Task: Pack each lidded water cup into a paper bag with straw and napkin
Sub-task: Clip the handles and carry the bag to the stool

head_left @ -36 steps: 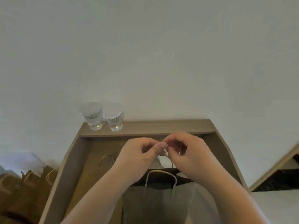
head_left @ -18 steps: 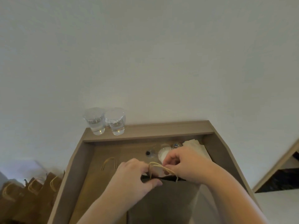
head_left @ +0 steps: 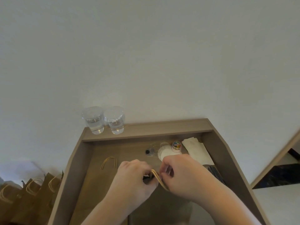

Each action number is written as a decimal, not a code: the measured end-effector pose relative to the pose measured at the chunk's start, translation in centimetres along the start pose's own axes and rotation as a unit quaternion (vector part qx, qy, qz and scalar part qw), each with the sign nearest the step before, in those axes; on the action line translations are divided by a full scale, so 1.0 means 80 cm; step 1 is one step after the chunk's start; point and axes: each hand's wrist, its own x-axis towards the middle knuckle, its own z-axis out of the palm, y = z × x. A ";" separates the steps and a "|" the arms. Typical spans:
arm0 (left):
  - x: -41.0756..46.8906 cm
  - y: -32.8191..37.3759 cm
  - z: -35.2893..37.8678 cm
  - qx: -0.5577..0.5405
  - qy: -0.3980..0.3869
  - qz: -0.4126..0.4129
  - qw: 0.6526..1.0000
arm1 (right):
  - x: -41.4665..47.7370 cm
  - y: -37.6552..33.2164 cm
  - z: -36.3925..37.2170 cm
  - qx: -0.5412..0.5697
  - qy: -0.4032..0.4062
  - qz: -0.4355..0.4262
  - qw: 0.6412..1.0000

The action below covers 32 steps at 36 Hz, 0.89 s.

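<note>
A brown paper bag (head_left: 162, 207) stands upright on the desk in front of me. My left hand (head_left: 134, 177) and my right hand (head_left: 181, 174) both pinch its top edge, where the twine handles (head_left: 158, 178) are pressed together. What is inside the bag is hidden. Two lidded clear cups with water, one on the left (head_left: 93, 120) and one on the right (head_left: 115, 119), stand side by side on the back ledge. White napkins (head_left: 197, 149) lie at the back right. Dark straws (head_left: 214, 172) lie just in front of the napkins.
A flat paper bag (head_left: 103, 172) lies on the desk (head_left: 170, 128) to my left. A tub of coloured paper clips (head_left: 176, 145), clear lids (head_left: 164, 152) and a small black-centred piece (head_left: 148, 151) sit at the back. Several filled bags (head_left: 30, 194) stand left of the desk.
The view has tilted down. My hands have dropped from the raised handles to the bag's top edge and pressed the handles together.
</note>
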 end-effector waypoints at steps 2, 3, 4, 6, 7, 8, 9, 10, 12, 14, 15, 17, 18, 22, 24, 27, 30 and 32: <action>0.000 0.000 0.000 0.005 0.003 -0.001 1.000 | 0.001 -0.002 0.002 -0.010 0.007 0.000 1.000; 0.000 0.000 0.001 0.009 0.004 0.002 1.000 | 0.001 -0.003 0.002 -0.013 0.008 0.001 1.000; -0.001 0.000 0.001 0.012 0.004 0.006 1.000 | 0.000 -0.003 0.003 -0.017 0.008 0.001 1.000; -0.001 0.000 0.001 0.009 0.005 0.010 1.000 | 0.000 -0.004 0.002 -0.020 0.011 0.004 1.000; -0.001 0.000 0.001 0.006 0.007 0.012 1.000 | -0.001 -0.004 0.002 -0.017 0.012 0.007 1.000; -0.001 -0.001 0.001 0.004 0.010 0.012 1.000 | -0.001 -0.004 0.001 -0.011 0.012 0.010 1.000; 0.000 -0.002 0.001 0.001 0.013 0.014 1.000 | 0.000 -0.005 0.001 -0.004 0.014 0.011 1.000; 0.000 -0.003 0.002 0.000 0.018 0.018 1.000 | -0.001 -0.005 0.001 0.001 0.018 0.011 1.000; 0.001 -0.005 0.004 -0.004 0.029 0.024 0.999 | -0.001 -0.007 0.002 0.007 0.026 0.009 1.000; 0.001 -0.006 0.006 -0.008 0.035 0.026 0.999 | -0.002 -0.010 0.004 -0.002 0.030 0.006 1.000; 0.001 -0.006 0.007 -0.013 0.040 0.027 0.999 | -0.003 -0.011 0.005 -0.007 0.033 0.005 0.999; 0.001 -0.007 0.007 -0.031 0.057 0.032 0.997 | -0.005 -0.014 0.006 -0.012 0.035 0.003 0.999; 0.001 -0.007 0.006 -0.041 0.063 0.034 0.997 | -0.006 -0.015 0.006 -0.016 0.033 0.003 0.999; 0.001 -0.008 0.005 -0.034 0.056 0.034 0.997 | -0.008 -0.019 0.001 -0.025 0.029 0.011 0.999; 0.001 -0.008 0.004 -0.018 0.043 0.032 0.998 | -0.007 -0.021 0.001 -0.021 0.029 0.020 0.999; 0.003 -0.008 0.004 -0.007 0.024 0.032 0.999 | -0.005 -0.022 0.003 -0.017 0.020 0.035 0.999; 0.005 -0.011 0.004 -0.004 0.021 0.039 0.999 | -0.001 -0.021 0.002 -0.012 0.010 0.045 0.999; 0.005 -0.012 0.004 -0.010 0.024 0.040 0.999 | 0.002 -0.019 0.000 -0.007 0.002 0.053 0.999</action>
